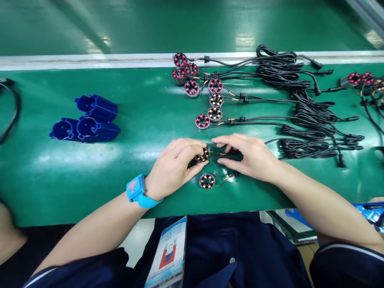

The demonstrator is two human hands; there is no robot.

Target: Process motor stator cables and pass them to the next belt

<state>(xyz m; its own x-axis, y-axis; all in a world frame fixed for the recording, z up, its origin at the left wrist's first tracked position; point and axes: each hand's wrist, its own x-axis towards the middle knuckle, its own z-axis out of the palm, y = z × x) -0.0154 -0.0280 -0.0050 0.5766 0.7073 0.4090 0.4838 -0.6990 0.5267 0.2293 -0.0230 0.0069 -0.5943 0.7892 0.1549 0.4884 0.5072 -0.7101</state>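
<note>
My left hand (183, 160) grips a small round motor stator (203, 156) with copper windings, its fingers closed round the rim. Thin coloured wires run from that part toward my right hand (247, 156). The right hand hovers over the wires with thumb and fingers apart, and I see nothing pinched in it. Just below, a second copper-wound stator (207, 181) lies on the green table, its wires leading right to a black cable. Farther up are several stators with pink segments, such as a pink stator (203, 121), and two more copper ones.
Blue plastic housings (97, 130) stand grouped at the left. Coiled black cables (309, 148) are piled to the right, joined to the stators. More pink stators (354, 79) lie at the far right. A grey rail (120, 61) crosses the back. Part of another person shows at left.
</note>
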